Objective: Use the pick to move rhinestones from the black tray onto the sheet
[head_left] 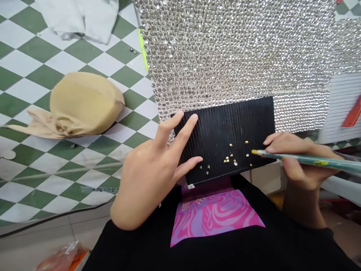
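A black ridged tray [220,128] lies tilted at the near edge of a sheet covered in rhinestones [225,49]. Several small loose rhinestones [227,160], some gold-backed and some clear, are scattered over its right and lower part. My left hand [158,162] rests on the tray's left end, fingers spread, with the thumb near a few stones. In my right hand [301,158] is a green pencil-like picking pen [307,160]. Its yellow tip points left, just above the tray beside a clear stone.
A beige fabric-wrapped cushion [87,101] sits on the green-and-white checkered tablecloth [31,49] at left. White cloth [81,17] lies at the back left. A red object [352,113] rests on white lined material [338,98] at right. The table's front edge runs below the tray.
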The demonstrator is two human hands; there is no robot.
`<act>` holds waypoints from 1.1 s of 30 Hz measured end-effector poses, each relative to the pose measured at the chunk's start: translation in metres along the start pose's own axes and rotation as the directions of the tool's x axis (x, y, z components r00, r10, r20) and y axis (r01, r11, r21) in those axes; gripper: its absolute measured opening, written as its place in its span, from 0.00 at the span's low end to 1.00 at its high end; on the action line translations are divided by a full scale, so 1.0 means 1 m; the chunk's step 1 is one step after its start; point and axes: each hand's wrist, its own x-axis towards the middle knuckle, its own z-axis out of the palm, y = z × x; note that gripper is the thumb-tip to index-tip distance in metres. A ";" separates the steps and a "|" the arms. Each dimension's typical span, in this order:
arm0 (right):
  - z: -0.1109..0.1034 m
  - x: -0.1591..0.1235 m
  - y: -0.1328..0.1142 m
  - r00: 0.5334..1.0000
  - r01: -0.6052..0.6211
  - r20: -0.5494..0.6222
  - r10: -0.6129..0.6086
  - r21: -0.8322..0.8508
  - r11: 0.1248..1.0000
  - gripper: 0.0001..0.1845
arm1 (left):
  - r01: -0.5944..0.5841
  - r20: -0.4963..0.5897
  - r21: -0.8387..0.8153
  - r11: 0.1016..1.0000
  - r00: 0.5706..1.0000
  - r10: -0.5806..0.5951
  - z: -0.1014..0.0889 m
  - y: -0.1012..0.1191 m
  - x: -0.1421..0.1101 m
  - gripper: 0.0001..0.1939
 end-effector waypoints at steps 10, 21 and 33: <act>0.008 -0.011 0.003 0.998 0.063 -0.023 -0.063 -0.023 0.998 0.21 | -0.005 -0.008 0.075 0.997 1.000 0.006 0.000 -0.001 0.001 0.34; 0.019 0.034 0.014 0.939 0.093 -0.336 -0.077 0.032 0.995 0.08 | -0.043 -0.074 0.065 0.997 0.996 0.047 0.003 -0.002 0.000 0.32; 0.024 0.105 0.029 0.989 0.065 -0.129 -0.078 -0.101 0.993 0.07 | -0.031 -0.028 0.065 0.997 0.999 0.033 0.000 0.000 -0.001 0.30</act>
